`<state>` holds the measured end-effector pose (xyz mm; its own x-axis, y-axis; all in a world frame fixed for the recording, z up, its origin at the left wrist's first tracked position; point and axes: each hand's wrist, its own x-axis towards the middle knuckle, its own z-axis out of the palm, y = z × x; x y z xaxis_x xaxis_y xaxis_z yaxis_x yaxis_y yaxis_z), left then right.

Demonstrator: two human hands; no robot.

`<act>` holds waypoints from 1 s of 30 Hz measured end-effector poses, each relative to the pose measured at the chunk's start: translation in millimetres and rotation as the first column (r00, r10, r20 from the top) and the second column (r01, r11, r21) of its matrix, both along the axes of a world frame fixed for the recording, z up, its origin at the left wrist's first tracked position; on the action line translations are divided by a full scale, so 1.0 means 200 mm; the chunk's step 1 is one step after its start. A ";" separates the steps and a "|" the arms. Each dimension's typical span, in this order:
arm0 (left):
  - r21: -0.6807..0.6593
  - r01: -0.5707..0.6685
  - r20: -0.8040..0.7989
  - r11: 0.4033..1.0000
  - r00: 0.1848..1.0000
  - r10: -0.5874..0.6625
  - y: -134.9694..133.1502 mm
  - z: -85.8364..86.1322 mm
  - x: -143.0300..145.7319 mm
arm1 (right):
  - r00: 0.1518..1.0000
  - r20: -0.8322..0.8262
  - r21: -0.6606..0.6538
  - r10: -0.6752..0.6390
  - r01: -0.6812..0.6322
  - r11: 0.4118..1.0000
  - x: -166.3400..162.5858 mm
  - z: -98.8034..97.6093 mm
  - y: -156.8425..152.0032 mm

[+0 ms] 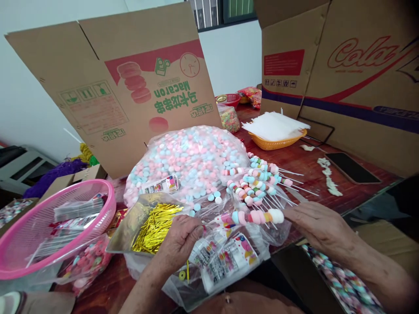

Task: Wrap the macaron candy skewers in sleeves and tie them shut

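My left hand (181, 240) rests with fingers curled on a pile of printed clear wrappers (229, 257), right beside a bag of gold twist ties (153, 226). A candy skewer (255, 216) of pink, blue and white pieces lies between my hands. My right hand (316, 224) pinches the skewer's stick end. Behind them lie several finished skewers (258, 183) and a big clear bag of pink and blue candies (186, 161).
A pink basket (19, 261) with wrapped items stands at left. An orange basket (275, 141) of white sheets and a dark phone (352, 168) lie at right. Opened cardboard boxes (131, 78) wall the back. A box of wrapped skewers (343, 283) sits low right.
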<state>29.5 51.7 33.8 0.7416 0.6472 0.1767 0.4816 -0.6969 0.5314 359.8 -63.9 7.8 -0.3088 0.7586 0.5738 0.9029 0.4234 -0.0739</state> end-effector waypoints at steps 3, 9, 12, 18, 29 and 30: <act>-0.005 0.023 -0.015 1.000 1.000 -0.023 -0.01 0.01 0.01 | 1.000 -0.001 -0.023 -0.012 0.012 1.000 0.00 0.02 -0.01; 0.024 0.017 -0.041 1.000 0.999 -0.016 -0.01 0.00 0.04 | 1.000 0.011 -0.094 -0.018 0.019 0.995 -0.02 0.02 -0.04; 0.021 0.010 -0.034 1.000 0.999 -0.010 -0.02 0.00 0.05 | 1.000 0.008 -0.115 -0.014 0.015 0.993 -0.03 0.01 -0.06; 0.076 0.137 -0.067 0.988 0.989 -0.132 -0.04 0.02 0.10 | 0.996 -0.078 -0.265 0.040 -0.060 0.962 -0.12 0.01 -0.04; -0.308 0.178 -0.220 0.935 0.942 -0.252 -0.07 -0.01 0.19 | 0.981 -0.137 -0.346 0.136 -0.177 0.922 -0.23 0.04 0.00; -0.332 0.168 -0.235 0.928 0.938 -0.254 -0.07 -0.02 0.20 | 0.983 -0.105 -0.374 0.150 -0.179 0.910 -0.25 0.05 0.00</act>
